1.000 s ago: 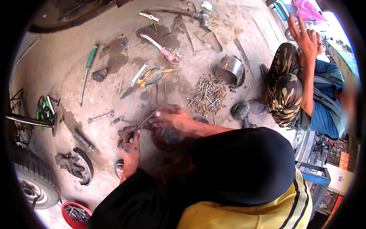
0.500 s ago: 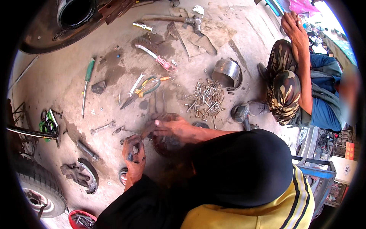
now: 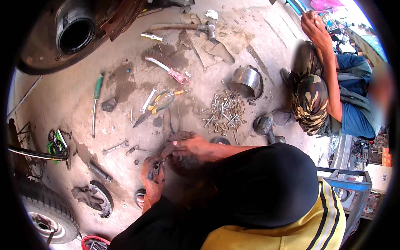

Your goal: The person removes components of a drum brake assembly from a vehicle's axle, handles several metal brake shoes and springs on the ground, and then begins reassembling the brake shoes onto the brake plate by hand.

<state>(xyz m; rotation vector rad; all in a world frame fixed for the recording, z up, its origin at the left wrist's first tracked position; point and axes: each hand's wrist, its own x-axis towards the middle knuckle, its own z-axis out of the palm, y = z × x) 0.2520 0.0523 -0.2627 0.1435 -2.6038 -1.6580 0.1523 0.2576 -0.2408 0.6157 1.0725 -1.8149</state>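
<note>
Low in front of me, my left hand (image 3: 154, 173) has its blackened fingers curled, with a small dark gap between them. My right hand (image 3: 191, 146) closes round a dark, curved, dirty piece (image 3: 168, 151), whose kind I cannot make out. The left fingertips meet this piece at its near end. Under the right hand lies a dark round shape, partly hidden by the hand and black clothing. Nearest to the hands on the floor are an open-end wrench (image 3: 116, 147), a small metal tool (image 3: 132, 150) and pliers (image 3: 153, 109) with yellow and dark handles.
Bolts (image 3: 225, 110) lie piled beside a metal cup (image 3: 246, 82). A hammer (image 3: 204, 28) rests on cardboard (image 3: 237, 39). Left are a green-handled screwdriver (image 3: 96, 98), a curved brake shoe (image 3: 104, 200) with a dark glove and a tyre (image 3: 52, 216). Another person (image 3: 333, 89) sits at right.
My left hand has come closer to the right one and now meets the dark piece. The right hand keeps its hold. The whole view has shifted slightly.
</note>
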